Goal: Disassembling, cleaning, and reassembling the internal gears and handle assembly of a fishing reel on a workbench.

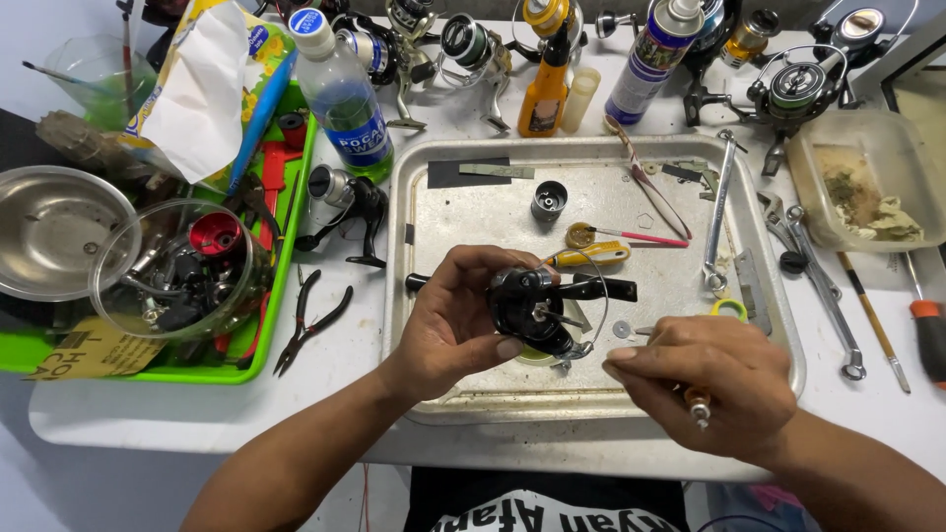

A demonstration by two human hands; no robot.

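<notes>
Item: black reel (532, 307), frame centre, over metal tray (591, 399). Your left hand (455, 315) grips reel body. Right hand (702, 379) pinches a thin tool (698, 406), tip near reel shaft. Tip: keep reel steady over tray so small pts drop in. Pliers (310, 330) lie left, on counter (335, 419).

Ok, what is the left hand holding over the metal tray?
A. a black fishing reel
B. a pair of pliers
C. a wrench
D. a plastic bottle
A: the left hand grips a black fishing reel above the metal tray, while the pliers lie on the table.
</notes>
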